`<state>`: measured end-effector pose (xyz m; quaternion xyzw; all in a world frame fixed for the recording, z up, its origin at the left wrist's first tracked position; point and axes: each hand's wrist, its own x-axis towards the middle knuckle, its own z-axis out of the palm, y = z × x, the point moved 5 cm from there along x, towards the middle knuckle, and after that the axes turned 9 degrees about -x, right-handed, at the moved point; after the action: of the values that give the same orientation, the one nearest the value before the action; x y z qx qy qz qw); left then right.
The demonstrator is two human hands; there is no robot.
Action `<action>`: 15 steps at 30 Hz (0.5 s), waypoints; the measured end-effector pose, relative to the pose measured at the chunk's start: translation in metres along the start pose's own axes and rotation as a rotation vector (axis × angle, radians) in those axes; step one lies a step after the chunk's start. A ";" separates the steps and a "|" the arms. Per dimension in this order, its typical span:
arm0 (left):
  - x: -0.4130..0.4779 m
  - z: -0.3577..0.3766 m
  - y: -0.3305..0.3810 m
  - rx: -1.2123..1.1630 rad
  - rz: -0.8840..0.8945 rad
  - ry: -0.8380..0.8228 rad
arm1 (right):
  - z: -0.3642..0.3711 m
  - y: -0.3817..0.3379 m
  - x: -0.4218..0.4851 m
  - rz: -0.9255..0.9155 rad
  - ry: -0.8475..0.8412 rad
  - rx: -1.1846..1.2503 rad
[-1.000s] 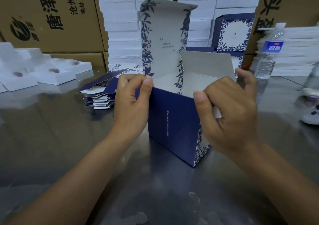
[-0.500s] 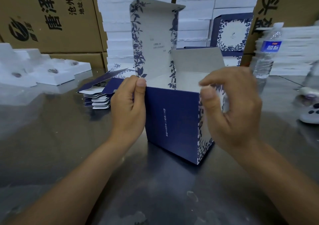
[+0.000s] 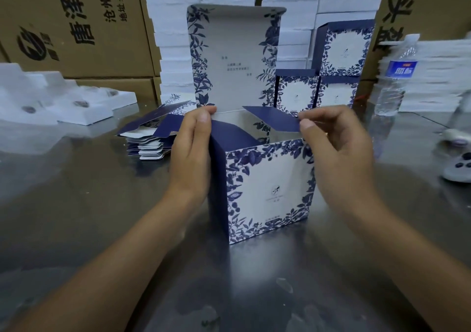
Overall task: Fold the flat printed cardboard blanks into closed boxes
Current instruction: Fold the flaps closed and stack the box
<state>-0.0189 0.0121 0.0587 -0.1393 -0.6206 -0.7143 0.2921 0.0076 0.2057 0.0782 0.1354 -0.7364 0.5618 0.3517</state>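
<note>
A: What is the biggest thing here?

B: The table (image 3: 76, 229). It is shiny and grey. Both arms reach over it.

A: And behind the hands?

B: Brown cartons (image 3: 71, 26) with big black letters, and tall stacks of white foam (image 3: 175, 38). More foam trays (image 3: 63, 102) lie far to the left of the left hand.

A: Where is the box?

B: The box (image 3: 267, 191) stands on the table, right between the two hands. Its front is white with blue leaves. Its top is open, and the lid (image 3: 234, 56) stands straight up behind the fingers.

A: What does the left hand do?

B: The left hand (image 3: 191, 150) lies flat on the box's left side. Its fingers press the dark blue left flap (image 3: 229, 135) over the opening. They are closed on the flap's top edge.

A: And the right hand?

B: The right hand (image 3: 339, 148) pinches the right flap (image 3: 275, 120) by its edge, thumb and finger together. That flap tilts in over the opening.

A: What else is near?

B: Flat blanks (image 3: 150, 138) sit in a pile just left of the left hand. Three done boxes (image 3: 341, 51) are stacked past the right hand's fingers. A water bottle (image 3: 392, 82) stands further right. Something white (image 3: 458, 163) sits at the right edge, too blurry to tell.
</note>
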 end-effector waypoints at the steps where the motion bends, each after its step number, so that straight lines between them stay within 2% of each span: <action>1: 0.000 0.000 0.000 -0.022 -0.015 0.000 | -0.001 0.003 0.000 0.063 0.017 0.040; 4: -0.001 0.002 0.001 -0.034 -0.034 -0.011 | -0.005 0.009 0.001 0.266 0.053 0.002; 6: -0.002 0.004 0.003 -0.040 -0.049 -0.027 | -0.007 0.013 0.004 0.349 -0.010 -0.111; 10: -0.002 0.008 0.002 -0.053 -0.088 -0.058 | -0.011 0.005 0.010 0.362 -0.187 -0.223; 15: -0.003 0.011 0.000 -0.057 -0.127 -0.107 | -0.017 -0.005 0.017 0.426 -0.310 -0.126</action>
<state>-0.0183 0.0229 0.0594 -0.1456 -0.6224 -0.7402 0.2085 0.0046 0.2229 0.0951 0.0398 -0.8268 0.5488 0.1164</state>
